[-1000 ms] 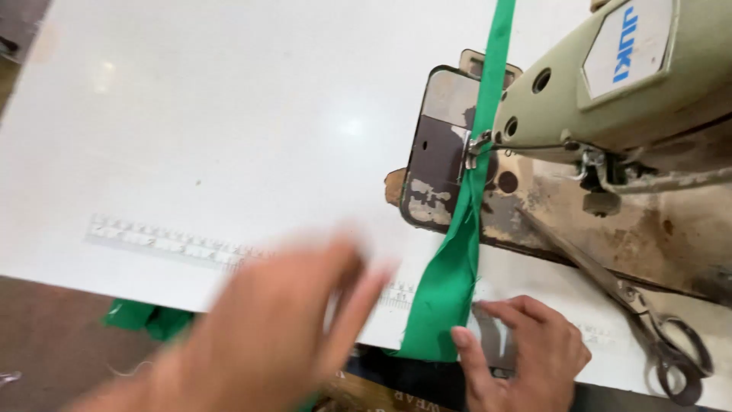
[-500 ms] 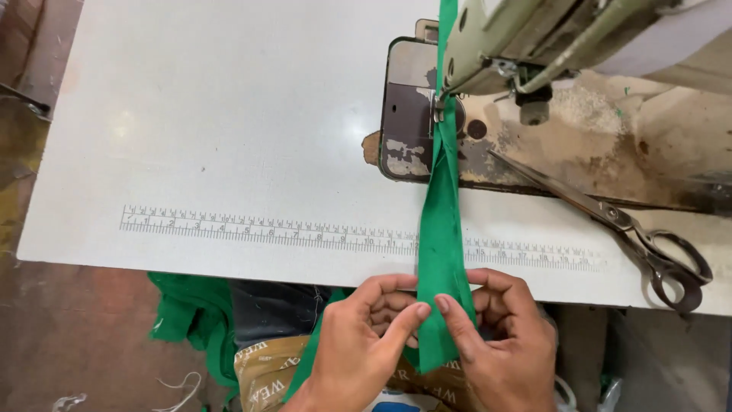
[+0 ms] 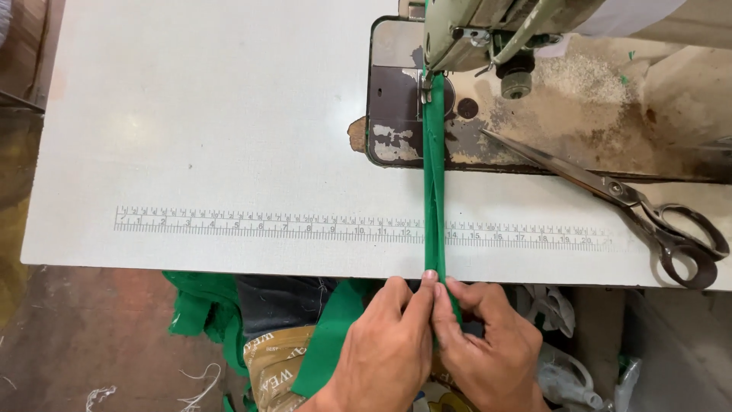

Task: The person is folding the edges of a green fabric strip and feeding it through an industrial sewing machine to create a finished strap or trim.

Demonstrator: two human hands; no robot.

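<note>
Both hands are working at the near edge of the white table (image 3: 191,114). The left hand (image 3: 385,347) and the right hand (image 3: 488,347) are pressing together side by side, fingertips meeting on a narrow green strip of fabric (image 3: 435,206). Each hand is pinching the strip between thumb and fingers, so both grips are clamped on the cloth just past the table edge.

The strip is running straight away from the hands, across the table, over the printed ruler (image 3: 267,223) that is lying along the table front, and up onto the worn metal plate (image 3: 389,99) of the sewing machine (image 3: 488,27). Its far end is sitting under the machine's foot (image 3: 427,82). The strip is looking folded lengthwise, with a crease down its middle, and it is lying taut and flat.

A pair of scissors (image 3: 633,202) is resting on the table to the right of the strip, well apart from it, blades pointing toward the machine and handles near the table's right front corner; the blades are together.

Below the table edge, more green fabric (image 3: 202,313) is hanging to the left of the hands, and a wider green piece (image 3: 332,336) is lying against the left wrist. A bare floor (image 3: 91,336) is showing at lower left.
</note>
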